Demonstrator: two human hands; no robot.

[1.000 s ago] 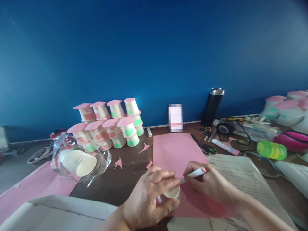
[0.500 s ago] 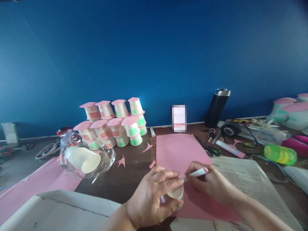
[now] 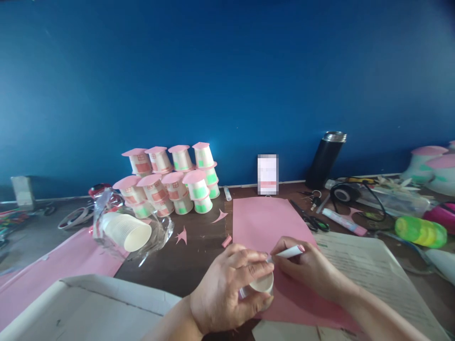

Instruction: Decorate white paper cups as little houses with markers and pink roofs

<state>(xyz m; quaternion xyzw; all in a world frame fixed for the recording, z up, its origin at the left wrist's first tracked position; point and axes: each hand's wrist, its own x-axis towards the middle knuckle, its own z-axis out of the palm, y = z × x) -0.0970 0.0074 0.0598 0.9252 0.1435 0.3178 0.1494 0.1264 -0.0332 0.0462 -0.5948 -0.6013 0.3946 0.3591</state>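
My left hand [image 3: 232, 286] is wrapped round a white paper cup [image 3: 262, 282], its fingers across the top and the thumb on the near side. The cup is over the lower left part of a pink paper sheet [image 3: 261, 220]. Between the fingers of my right hand [image 3: 305, 265] is a white marker [image 3: 289, 252] with a pink end pointing up and to the right. Its tip points at the cup beside my left fingertips; whether it touches, I cannot tell. A pink marker cap [image 3: 226, 241] lies left of the sheet.
Decorated paper cups with pink tops [image 3: 174, 184] stand stacked at the back left. Nearer, a sleeve of cups [image 3: 131, 232] lies in clear plastic. Scissors [image 3: 316, 222], a glue stick [image 3: 344, 221], a black bottle [image 3: 326, 161] and a printed sheet [image 3: 369, 270] are on the right.
The view has shifted slightly, so everything sits a little differently in frame. The marker leans somewhat lower in my right hand. My left hand keeps its hold on the cup.
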